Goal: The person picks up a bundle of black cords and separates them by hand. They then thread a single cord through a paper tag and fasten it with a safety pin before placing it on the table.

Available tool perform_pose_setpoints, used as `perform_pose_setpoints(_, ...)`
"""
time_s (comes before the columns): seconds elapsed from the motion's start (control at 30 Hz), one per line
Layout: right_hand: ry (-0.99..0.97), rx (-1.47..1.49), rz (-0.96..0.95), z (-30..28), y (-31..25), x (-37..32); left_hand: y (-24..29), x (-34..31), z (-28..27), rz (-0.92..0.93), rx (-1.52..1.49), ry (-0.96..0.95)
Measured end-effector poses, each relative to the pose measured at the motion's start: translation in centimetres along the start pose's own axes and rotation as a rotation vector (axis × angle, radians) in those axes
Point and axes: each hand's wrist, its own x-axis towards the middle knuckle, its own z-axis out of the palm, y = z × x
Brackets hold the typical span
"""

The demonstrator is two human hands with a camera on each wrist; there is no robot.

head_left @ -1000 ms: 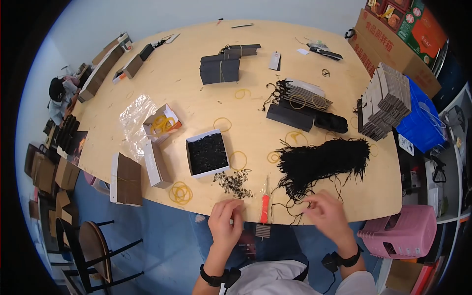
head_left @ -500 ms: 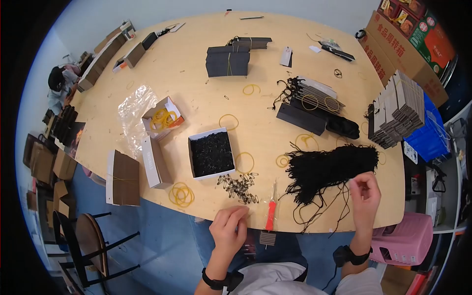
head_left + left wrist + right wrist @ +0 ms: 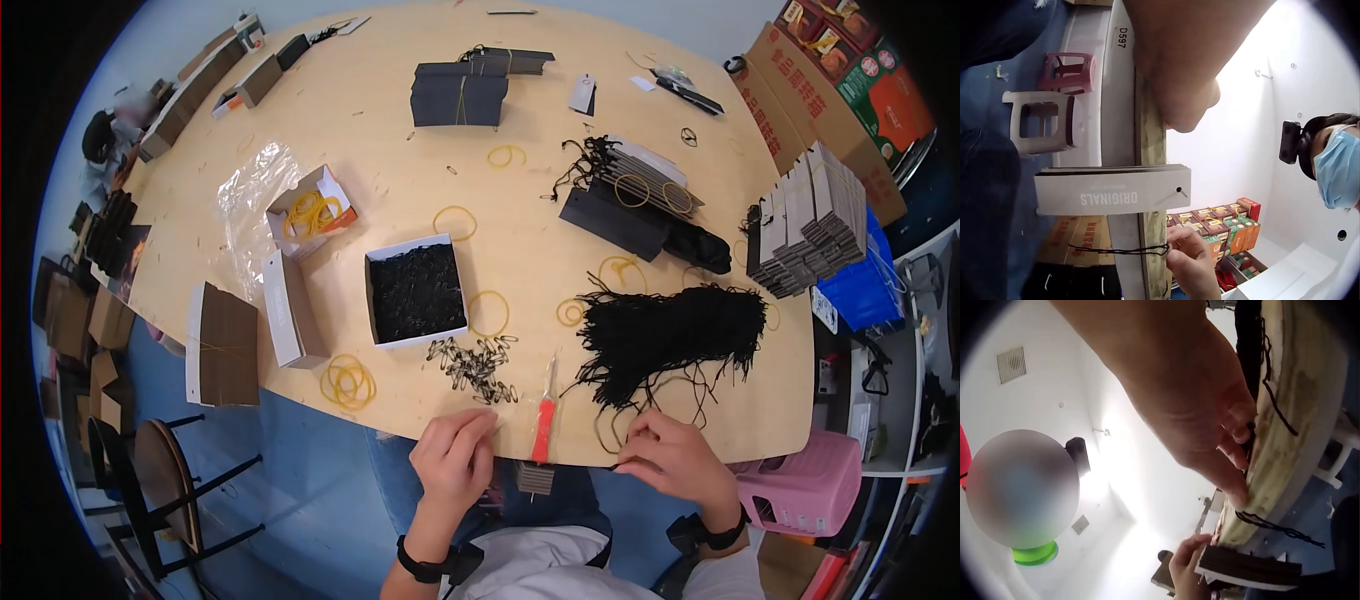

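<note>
We had tag stack (image 3: pixel 534 480) upright, nearside of red tool (image 3: pixel 543 432); L hand (image 3: pixel 452 462), left of tool, nearer, grip unclear; R hand (image 3: pixel 677 458), right, pinched blk cord (image 3: pixel 1124 252).

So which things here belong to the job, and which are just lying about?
Seemingly part of the job: held black cord, cord bundle, printed tag stack, probably the loose safety pins.

Apparently just lying about: boxed yellow bands, clear plastic bag, chair.
</note>
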Motion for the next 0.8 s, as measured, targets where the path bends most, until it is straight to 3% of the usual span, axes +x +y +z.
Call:
perform_pose_setpoints(0.07,-0.082,-0.031,-0.005,0.1,0.0,0.2,0.0,0.0,-0.1,0.001,-0.006,-0.007)
perform_pose_setpoints(0.17,0.081,0.004,-0.006,-0.8,-0.1,0.9,0.0,-0.1,0.0,0.011,-0.005,-0.006)
perform_pose_setpoints(0.23,0.345,0.111,0.227,-1.9,-0.2,0.7,0.0,-0.1,0.0,0.006,-0.011,-0.003)
perform_pose_setpoints(0.27,0.345,0.106,0.225,-2.1,0.0,0.6,0.0,-0.1,0.0,0.000,-0.014,-0.002)
perform_pose_setpoints(0.37,0.399,-0.109,0.282,-1.8,1.1,0.5,0.0,-0.1,0.0,0.005,-0.015,0.006)
perform_pose_setpoints(0.43,0.491,-0.232,0.210,-1.1,1.2,0.4,-0.1,-0.2,0.1,0.004,-0.015,0.007)
perform_pose_setpoints(0.53,0.356,-0.054,0.081,-0.4,-0.1,0.3,0.0,-0.1,0.1,-0.006,-0.022,0.006)
perform_pose_setpoints(0.7,0.105,-0.093,-0.051,1.5,-0.7,2.6,0.4,0.2,-0.1,-0.032,-0.043,0.023)
perform_pose_setpoints(0.77,0.056,-0.149,-0.103,1.6,-1.0,3.5,0.9,0.5,-0.3,-0.222,-0.214,0.076)
perform_pose_setpoints(0.8,0.036,-0.121,-0.085,1.3,-1.3,3.8,1.0,0.7,-0.4,-0.222,-0.201,0.081)
